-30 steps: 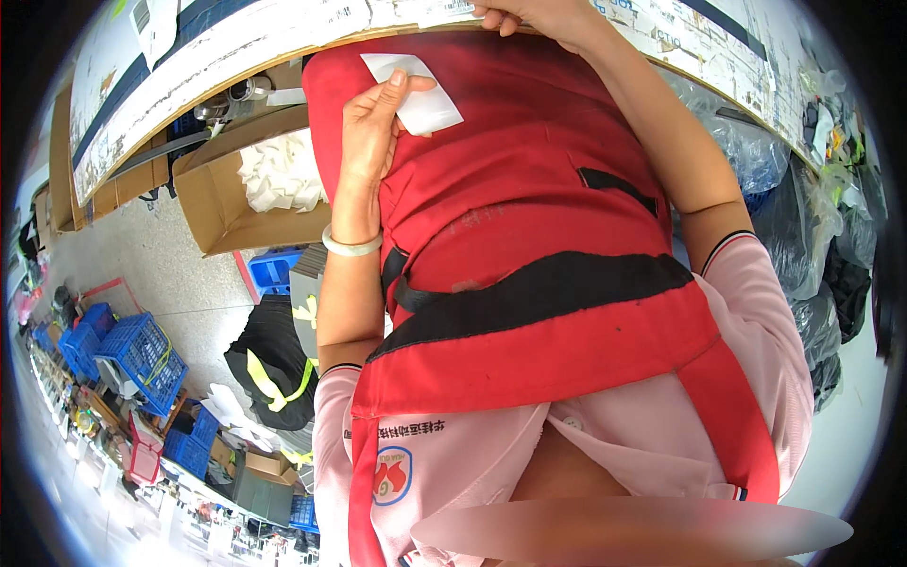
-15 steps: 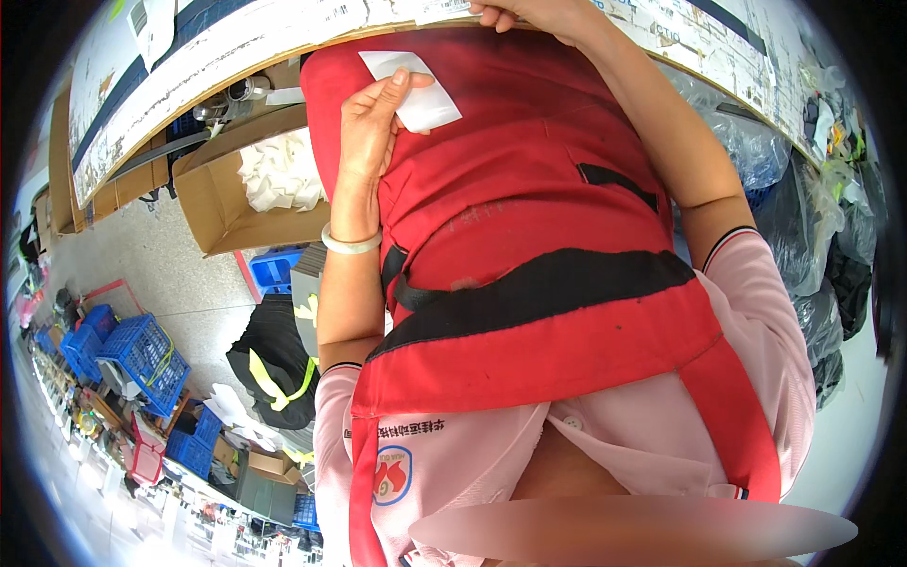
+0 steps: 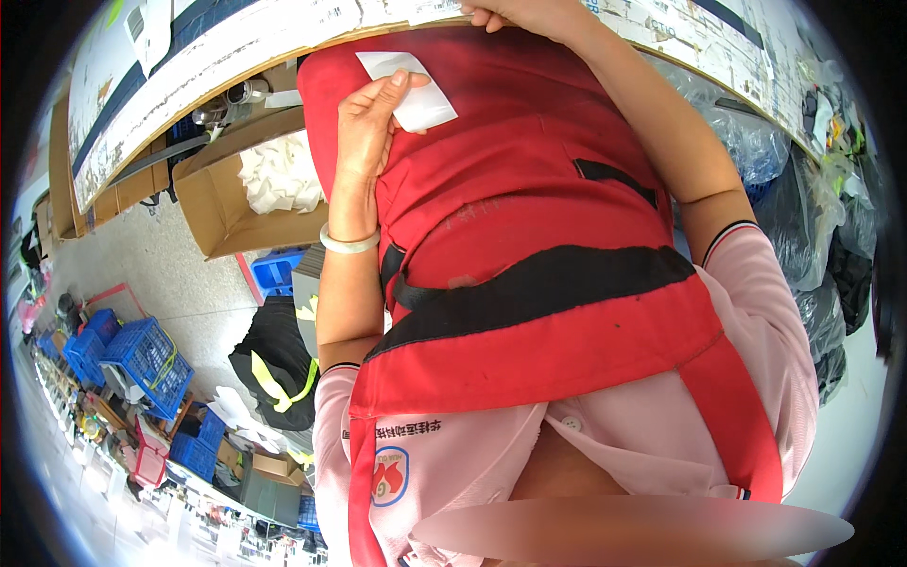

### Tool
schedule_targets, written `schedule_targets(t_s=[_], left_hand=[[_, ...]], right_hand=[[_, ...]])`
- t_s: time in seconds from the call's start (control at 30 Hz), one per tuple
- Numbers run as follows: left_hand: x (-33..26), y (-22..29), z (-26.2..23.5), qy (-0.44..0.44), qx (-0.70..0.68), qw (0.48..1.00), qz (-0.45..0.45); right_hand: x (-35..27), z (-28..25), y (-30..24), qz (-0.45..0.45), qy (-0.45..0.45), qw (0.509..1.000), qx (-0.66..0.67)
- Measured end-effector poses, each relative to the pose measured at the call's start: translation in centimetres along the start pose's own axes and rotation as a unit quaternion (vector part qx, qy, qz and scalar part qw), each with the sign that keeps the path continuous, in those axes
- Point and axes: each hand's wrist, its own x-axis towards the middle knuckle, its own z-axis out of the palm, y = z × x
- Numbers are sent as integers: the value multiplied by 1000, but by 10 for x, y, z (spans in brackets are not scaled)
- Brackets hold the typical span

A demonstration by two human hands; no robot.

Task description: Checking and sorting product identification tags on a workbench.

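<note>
Left hand (image 3: 370, 123) raised in front of the chest, against the red apron (image 3: 529, 283). Thumb and fingers pinched on a small white slip of paper (image 3: 408, 87), held by its lower left part so that most of the sheet stands clear above and to the right of the fingers. That hold leaves the face of the slip open to view, likely why it is gripped at the edge and not in the palm. A pale bangle (image 3: 350, 242) sits on the left wrist.

Right hand (image 3: 515, 11) reaches up to the near edge of the worktop (image 3: 236, 47) at the top of the view. Only its knuckles and bent fingers show at the frame's rim; fingers look curled, but I cannot tell whether they close on anything or merely rest on the edge. Forearm runs down the right side of the apron.

Slip and worktop edge are near each other but apart.

Under the worktop to the left: an open cardboard box (image 3: 217, 203) holding loose white scraps (image 3: 279, 175), placed within easy reach below the edge. Further left, on the floor, blue plastic crates (image 3: 142, 359). A dark bag with yellow-green straps (image 3: 279, 364) lies by the person's left side. Clear and dark plastic bags (image 3: 803, 227) are heaped on the right.
</note>
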Motion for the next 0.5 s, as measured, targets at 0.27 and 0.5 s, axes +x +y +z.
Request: schedule_targets(t_s=[0.27, 0.5], left_hand=[[0, -1, -1, 9, -12, 1000, -7], [0, -2, -3, 1, -19, 1000, -3]], right_hand=[[-2, -4, 9, -24, -9, 998, 53], [-11, -10, 19, -1, -8, 989, 149]])
